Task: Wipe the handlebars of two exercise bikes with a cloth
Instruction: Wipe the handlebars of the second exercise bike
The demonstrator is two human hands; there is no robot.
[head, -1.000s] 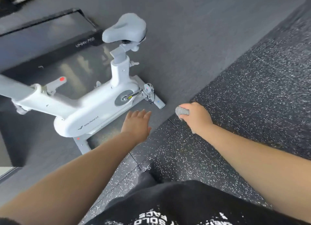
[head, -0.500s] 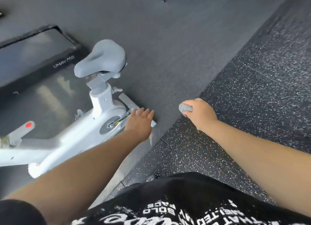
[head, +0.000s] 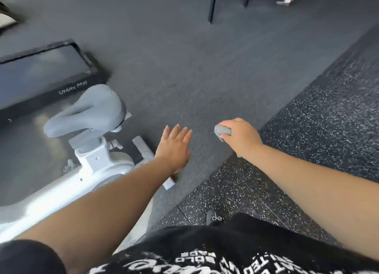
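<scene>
Both arms reach forward and down in the head view. My left hand [head: 174, 148] is flat, palm down, fingers spread and holding nothing, above the rear foot of the white exercise bike [head: 98, 165]. My right hand [head: 240, 138] is curled into a fist around the grey cloth [head: 222, 130], which bulges out at the thumb side, over the grey floor [head: 184, 68]. The bike's grey saddle [head: 86, 111] sits left of my left hand; its handlebars are out of view.
</scene>
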